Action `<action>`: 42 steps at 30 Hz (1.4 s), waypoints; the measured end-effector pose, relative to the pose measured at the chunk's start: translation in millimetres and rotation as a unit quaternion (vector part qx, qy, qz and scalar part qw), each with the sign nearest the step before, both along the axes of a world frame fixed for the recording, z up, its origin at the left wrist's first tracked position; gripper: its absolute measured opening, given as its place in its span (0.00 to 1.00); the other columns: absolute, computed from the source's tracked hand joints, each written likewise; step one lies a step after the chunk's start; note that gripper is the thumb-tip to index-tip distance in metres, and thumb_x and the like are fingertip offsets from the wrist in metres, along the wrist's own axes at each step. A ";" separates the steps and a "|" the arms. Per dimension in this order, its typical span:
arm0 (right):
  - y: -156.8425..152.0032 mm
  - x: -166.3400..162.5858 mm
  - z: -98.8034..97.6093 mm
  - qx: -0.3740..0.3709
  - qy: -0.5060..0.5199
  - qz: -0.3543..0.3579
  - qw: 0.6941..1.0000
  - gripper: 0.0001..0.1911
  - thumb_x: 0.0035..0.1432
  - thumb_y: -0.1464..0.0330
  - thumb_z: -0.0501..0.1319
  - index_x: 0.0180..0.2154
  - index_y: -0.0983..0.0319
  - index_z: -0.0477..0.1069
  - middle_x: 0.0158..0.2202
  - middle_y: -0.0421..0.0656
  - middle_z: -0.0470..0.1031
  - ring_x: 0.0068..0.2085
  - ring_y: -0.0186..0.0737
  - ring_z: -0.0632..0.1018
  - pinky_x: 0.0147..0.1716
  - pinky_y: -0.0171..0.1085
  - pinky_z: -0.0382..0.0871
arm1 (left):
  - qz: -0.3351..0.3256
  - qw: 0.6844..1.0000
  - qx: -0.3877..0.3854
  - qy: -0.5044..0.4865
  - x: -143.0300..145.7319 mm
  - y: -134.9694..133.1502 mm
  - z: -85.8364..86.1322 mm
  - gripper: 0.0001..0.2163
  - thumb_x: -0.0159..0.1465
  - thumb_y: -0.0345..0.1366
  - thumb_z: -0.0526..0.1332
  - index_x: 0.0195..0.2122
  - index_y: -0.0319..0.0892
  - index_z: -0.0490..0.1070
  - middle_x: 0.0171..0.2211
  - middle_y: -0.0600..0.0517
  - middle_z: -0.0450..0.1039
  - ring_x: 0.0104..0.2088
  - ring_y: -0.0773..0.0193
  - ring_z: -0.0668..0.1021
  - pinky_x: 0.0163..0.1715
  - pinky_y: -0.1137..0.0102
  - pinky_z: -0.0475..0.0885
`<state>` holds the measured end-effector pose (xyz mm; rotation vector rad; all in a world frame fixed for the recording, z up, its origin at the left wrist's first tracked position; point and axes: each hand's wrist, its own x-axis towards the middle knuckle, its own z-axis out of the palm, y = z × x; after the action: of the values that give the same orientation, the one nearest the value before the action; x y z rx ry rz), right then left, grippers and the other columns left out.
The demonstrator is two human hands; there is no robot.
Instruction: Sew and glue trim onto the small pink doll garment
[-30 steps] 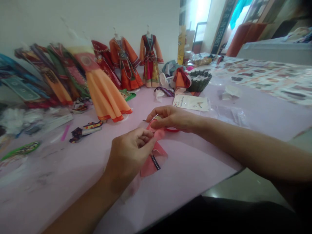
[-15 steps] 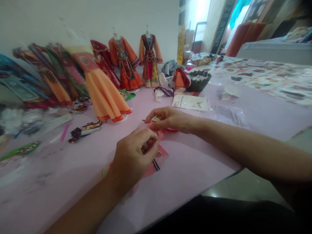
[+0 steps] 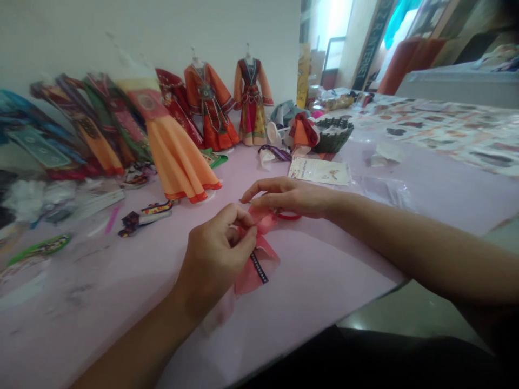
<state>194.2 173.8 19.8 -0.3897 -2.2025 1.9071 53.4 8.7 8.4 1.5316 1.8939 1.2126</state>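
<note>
A small piece of pink cloth (image 3: pixel 247 276) with a dark, white-dotted trim strip (image 3: pixel 259 268) lies bunched between my hands. My left hand (image 3: pixel 221 248) is closed, thumb and forefinger pinching the cloth's upper part. Just beyond it, my right hand (image 3: pixel 284 197) bends over the far end of the cloth, thumb and fingers around its raised folds. Under the right palm shows part of a red loop (image 3: pixel 290 217), like a scissor handle; the rest of it is hidden. Whether the right fingers also hold a small tool cannot be made out.
Dressed doll figures stand along the wall, among them an orange dress (image 3: pixel 178 151) close by. Trim pieces (image 3: pixel 144 216) lie on the left. Behind my right hand are a printed card (image 3: pixel 318 170), a plastic bag (image 3: pixel 383 189) and a dark green basket (image 3: pixel 334 138).
My left hand has closed its pinch on the pink cloth and shifted slightly left. The right hand has stayed nearly in place, its fingers a little flatter. The view has shifted slightly.
</note>
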 end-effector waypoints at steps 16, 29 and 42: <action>22.9 2.2 -10.3 0.000 0.036 0.146 0.989 0.27 0.58 0.65 0.74 0.56 0.64 0.72 0.25 0.30 0.67 0.25 0.26 0.64 0.23 0.28 0.57 | -0.010 1.000 0.002 -0.021 -1.0 0.1 2.3 0.04 0.62 0.37 0.66 0.35 0.45 0.73 0.27 0.56 0.73 0.23 0.69 0.73 0.20 0.75 0.65; 23.7 3.3 -9.6 0.067 0.024 0.132 0.989 0.29 0.60 0.63 0.73 0.59 0.64 0.71 0.25 0.30 0.65 0.25 0.26 0.62 0.23 0.28 0.57 | 0.010 0.999 -0.004 -0.036 0.3 1.3 7.8 0.04 0.59 0.35 0.67 0.36 0.44 0.77 0.26 0.55 0.77 0.22 0.69 0.75 0.18 0.78 0.65; 20.7 4.8 -7.2 0.120 0.029 0.135 0.983 0.23 0.64 0.65 0.69 0.59 0.64 0.72 0.23 0.29 0.56 0.23 0.27 0.57 0.21 0.29 0.52 | 0.019 1.000 0.021 0.009 -2.5 0.3 6.3 0.04 0.60 0.34 0.66 0.36 0.44 0.77 0.27 0.56 0.76 0.22 0.69 0.75 0.22 0.76 0.69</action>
<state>199.1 194.5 12.6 0.0059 -2.5132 1.7140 50.9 8.9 14.7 1.5396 1.9295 1.2663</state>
